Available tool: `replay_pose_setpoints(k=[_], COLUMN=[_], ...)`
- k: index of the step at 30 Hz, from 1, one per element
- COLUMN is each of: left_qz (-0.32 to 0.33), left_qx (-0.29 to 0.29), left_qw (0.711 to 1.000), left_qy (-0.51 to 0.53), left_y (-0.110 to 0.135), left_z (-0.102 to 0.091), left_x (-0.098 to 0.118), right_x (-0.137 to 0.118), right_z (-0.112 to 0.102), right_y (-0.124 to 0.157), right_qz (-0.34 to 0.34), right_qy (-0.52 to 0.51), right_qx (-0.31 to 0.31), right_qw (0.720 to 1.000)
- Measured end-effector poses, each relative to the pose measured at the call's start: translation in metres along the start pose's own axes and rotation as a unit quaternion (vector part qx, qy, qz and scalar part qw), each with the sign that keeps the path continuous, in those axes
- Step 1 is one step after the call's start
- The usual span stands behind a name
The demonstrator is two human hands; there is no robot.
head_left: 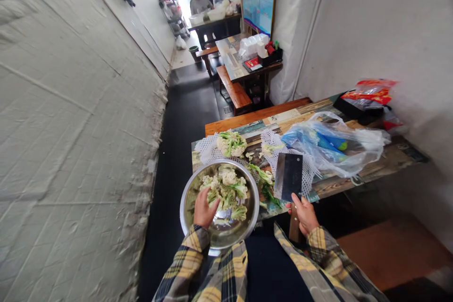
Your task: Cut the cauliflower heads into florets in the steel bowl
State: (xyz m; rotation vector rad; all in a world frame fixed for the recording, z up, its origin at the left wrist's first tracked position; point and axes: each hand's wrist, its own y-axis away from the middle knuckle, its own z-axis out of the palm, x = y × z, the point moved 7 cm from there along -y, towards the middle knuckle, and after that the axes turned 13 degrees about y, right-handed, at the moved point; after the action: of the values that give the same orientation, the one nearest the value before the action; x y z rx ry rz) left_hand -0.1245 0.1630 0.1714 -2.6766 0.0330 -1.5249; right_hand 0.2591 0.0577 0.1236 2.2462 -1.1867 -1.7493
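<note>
Many small cauliflower pieces (228,188) already lie in the shiny metal bowl (182,207), so a good part of the cutting looks done. The bowl sits at the near edge of the surface (339,183), right in front of the person, and it looks about half full. The left hand (204,210) is down inside the bowl with its fingers on the pieces. Its grip is bent over them, but I cannot tell if it has hold of one or only touches them. The right hand (304,214) has its grip closed tight around the handle of the cleaver (289,175). The wide dark blade points away from the person and hangs just above the surface, beside the bowl. It is not cutting anything. One bigger cauliflower chunk (231,144) is not yet cut up; it rests on a white net (207,151) just behind the bowl. Some green leaves (262,174) and a few little white bits lie between the bowl and the cleaver. I think the chunk and those bits are what is left to do. A see-through plastic bag (336,144) with something blue inside lies further right on the surface. Far down the room another person (198,2) sits at a different table, well apart from all this.
</note>
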Motion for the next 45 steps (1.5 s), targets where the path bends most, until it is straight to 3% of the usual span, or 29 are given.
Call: replay_pose_setpoints(k=[3, 6, 10, 13, 17, 21, 28, 32, 35, 37, 41, 45], left_qz=[0.001, -0.027, -0.123, -0.177, -0.214, -0.221, -0.19, -0.186, -0.174, -0.174, -0.171, -0.173], left_qx=[-0.009, -0.025, -0.093, -0.184, -0.312, -0.368, -0.41, -0.47, -0.508, -0.512, -0.511, -0.485], left_qw=[0.998, 0.993, 0.976, 0.952, 0.908, 0.884, 0.865, 0.81, 0.751, 0.728, 0.719, 0.752], left_qy=[0.055, 0.115, 0.155, 0.169, 0.18, 0.184, 0.216, 0.298, 0.384, 0.422, 0.438, 0.412], left_y=[-0.003, -0.005, 0.011, 0.036, 0.068, 0.076, 0.055, 0.05, 0.053, 0.054, 0.055, 0.049], left_z=[0.018, 0.03, 0.053, 0.084, 0.122, 0.136, 0.156, 0.17, 0.169, 0.165, 0.161, 0.16], left_x=[0.022, 0.03, 0.009, -0.006, -0.005, 0.008, 0.021, 0.033, 0.043, 0.046, 0.044, 0.035], right_x=[0.015, 0.03, 0.051, 0.048, 0.025, -0.006, -0.033, -0.024, -0.018, -0.019, -0.028, -0.037], right_z=[-0.002, -0.01, -0.021, -0.025, -0.021, -0.02, -0.014, 0.004, 0.015, 0.018, 0.017, 0.016], right_y=[-0.003, -0.001, 0.008, 0.012, 0.005, -0.017, -0.037, -0.031, -0.024, -0.02, -0.016, -0.017], right_qz=[0.008, -0.034, -0.064, -0.126, -0.223, -0.26, -0.214, -0.147, -0.097, -0.078, -0.056, -0.009], right_qy=[0.024, 0.126, 0.214, 0.27, 0.331, 0.321, 0.26, 0.203, 0.166, 0.152, 0.131, 0.06], right_qx=[-0.034, -0.098, -0.193, -0.209, -0.166, -0.081, -0.001, 0.026, 0.047, 0.058, 0.078, 0.086], right_qw=[0.999, 0.987, 0.955, 0.931, 0.902, 0.907, 0.942, 0.968, 0.98, 0.984, 0.987, 0.994])
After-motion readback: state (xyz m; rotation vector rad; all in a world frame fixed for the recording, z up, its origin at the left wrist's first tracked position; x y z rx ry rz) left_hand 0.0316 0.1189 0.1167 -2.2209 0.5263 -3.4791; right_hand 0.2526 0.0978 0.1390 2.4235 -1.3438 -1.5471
